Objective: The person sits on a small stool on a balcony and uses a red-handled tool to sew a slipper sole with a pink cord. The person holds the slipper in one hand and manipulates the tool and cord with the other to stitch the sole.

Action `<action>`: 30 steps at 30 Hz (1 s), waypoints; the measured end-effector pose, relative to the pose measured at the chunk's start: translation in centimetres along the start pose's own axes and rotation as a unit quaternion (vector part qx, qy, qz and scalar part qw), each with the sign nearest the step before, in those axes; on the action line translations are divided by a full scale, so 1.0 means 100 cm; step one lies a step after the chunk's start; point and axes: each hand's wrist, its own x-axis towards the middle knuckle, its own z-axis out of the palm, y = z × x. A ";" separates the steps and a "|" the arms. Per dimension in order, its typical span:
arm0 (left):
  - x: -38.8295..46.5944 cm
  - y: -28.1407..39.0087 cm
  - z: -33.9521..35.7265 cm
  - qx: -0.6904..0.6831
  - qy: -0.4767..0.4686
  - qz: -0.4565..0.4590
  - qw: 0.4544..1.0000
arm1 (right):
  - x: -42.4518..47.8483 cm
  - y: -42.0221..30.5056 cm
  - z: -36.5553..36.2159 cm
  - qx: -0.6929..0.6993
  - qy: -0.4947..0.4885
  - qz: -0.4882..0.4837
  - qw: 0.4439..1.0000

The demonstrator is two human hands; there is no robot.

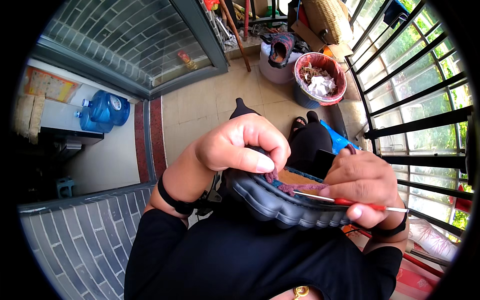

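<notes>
Held in front of my chest is a black shoe sole (285, 210) with a scalloped side wall and a tan insole (296, 176). Purple and blue yarn (287, 187) is worked along its upper rim. My left hand (243, 144) grips the toe end at left, thumb and forefinger pinching the yarn edge. In my right hand (360, 183) is a crochet hook (360, 203) with a red handle, its metal tip touching the yarn at the rim. A dark purple yarn loop (350, 149) shows over the right fingers. My left fingers hide part of the sole.
Ahead, a crocheted shoe (281, 50) sits on a white tub (275, 69), beside a lined waste bin (300, 95). A barred window (412, 112) runs along the right. Blue water bottles (107, 108) lie beyond the doorway at left. A dark phone-like object (322, 163) rests near my leg.
</notes>
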 end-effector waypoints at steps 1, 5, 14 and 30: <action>0.000 0.000 0.000 -0.003 -0.001 0.001 1.000 | 0.000 0.001 0.000 0.040 0.006 0.020 0.999; 0.002 0.001 0.004 0.008 0.009 0.014 1.000 | -0.002 0.003 -0.001 0.103 0.015 0.067 0.992; 0.009 -0.002 0.024 0.167 0.205 0.021 0.964 | -0.002 -0.002 0.006 -0.305 0.032 -0.057 0.950; 0.021 0.003 0.030 0.410 0.205 0.114 0.882 | 0.027 -0.011 -0.004 -0.381 -0.015 0.163 0.910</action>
